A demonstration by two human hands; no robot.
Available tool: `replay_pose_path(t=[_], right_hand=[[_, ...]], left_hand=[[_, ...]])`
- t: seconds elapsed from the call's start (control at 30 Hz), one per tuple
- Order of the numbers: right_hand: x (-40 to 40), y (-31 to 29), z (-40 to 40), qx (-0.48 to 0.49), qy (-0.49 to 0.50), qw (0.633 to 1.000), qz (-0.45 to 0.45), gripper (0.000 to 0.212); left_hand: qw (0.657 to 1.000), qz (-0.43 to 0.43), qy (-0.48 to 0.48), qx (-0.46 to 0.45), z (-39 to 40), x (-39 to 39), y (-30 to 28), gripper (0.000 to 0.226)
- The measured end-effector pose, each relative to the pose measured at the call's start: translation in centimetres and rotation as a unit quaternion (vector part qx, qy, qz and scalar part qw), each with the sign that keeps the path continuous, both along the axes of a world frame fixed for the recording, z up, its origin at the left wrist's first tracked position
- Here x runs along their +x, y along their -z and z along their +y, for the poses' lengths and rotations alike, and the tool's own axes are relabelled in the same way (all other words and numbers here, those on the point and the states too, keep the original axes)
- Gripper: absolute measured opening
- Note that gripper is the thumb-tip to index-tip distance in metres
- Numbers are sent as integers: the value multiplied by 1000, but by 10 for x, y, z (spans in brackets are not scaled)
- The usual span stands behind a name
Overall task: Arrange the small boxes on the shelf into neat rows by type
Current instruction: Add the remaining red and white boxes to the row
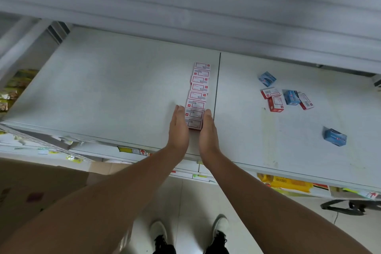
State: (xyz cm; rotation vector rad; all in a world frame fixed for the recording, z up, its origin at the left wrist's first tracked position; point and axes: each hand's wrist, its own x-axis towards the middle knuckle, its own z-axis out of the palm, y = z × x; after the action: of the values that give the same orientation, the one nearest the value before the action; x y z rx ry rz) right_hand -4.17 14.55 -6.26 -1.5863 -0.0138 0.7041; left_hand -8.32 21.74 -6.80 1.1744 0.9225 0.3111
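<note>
Squaring the row of red-and-white boxes: left hand and right hand press flat, fingers straight, against its near end, one per side. The row's long axis runs directly away from both palms. Loose boxes lie well right, nearer the right hand.

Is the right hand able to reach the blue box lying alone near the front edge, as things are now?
Probably yes. The right hand presses flat against the row of red boxes, holding nothing, and the shelf between it and the lone blue box is bare.
</note>
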Motion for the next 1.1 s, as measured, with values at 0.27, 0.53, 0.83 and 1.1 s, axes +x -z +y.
replay_pose_path(t=[0.27, 0.53, 0.83, 1.1], right_hand=[[11, 2, 11, -12, 15, 1000, -15, 41], [14, -22, -23, -74, -7, 996, -50, 31], [42, -52, -93, -268, -218, 911, -226, 62], [77, -105, -136, -339, -297, 839, -304, 66]], left_hand=[[1000, 1, 16, -4, 12, 14, 10, 74], [995, 69, 25, 69, 11, -7, -25, 59], [878, 199, 270, 342, 21, -59, -50, 67], [727, 223, 340, 553, 4, -44, -119, 63]])
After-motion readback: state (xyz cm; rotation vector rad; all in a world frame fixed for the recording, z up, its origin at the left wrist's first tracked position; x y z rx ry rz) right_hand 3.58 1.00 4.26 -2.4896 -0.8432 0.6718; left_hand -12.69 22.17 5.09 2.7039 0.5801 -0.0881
